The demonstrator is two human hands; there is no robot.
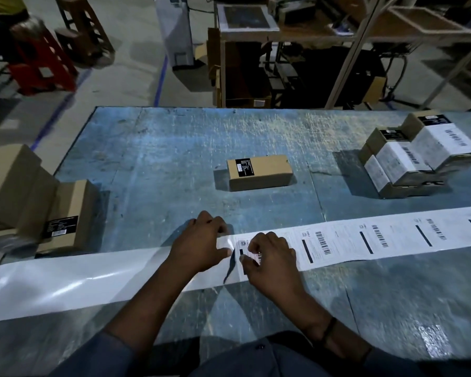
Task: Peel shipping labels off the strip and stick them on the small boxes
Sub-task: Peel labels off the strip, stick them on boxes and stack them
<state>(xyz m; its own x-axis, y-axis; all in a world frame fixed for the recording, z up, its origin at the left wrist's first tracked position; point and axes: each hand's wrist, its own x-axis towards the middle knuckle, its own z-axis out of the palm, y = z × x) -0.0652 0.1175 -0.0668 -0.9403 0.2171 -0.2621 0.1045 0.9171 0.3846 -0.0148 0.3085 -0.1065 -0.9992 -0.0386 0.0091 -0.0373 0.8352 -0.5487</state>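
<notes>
Seemingly grey-blue sleeves (101,355); dark wristband (330,328) on right.

A worn blue table (174,148) lies near; a red stool (42,63) far left, a metal rack (305,34) far right.

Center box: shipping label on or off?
Off. The center box shows only a small black sticker, no white label like the stacked boxes.

Two hands: left hand (201,240) and right hand (272,257). One strip (65,281), with at least four labels (324,246). One lone box (260,172). Three white-labelled boxes (400,159).
</notes>
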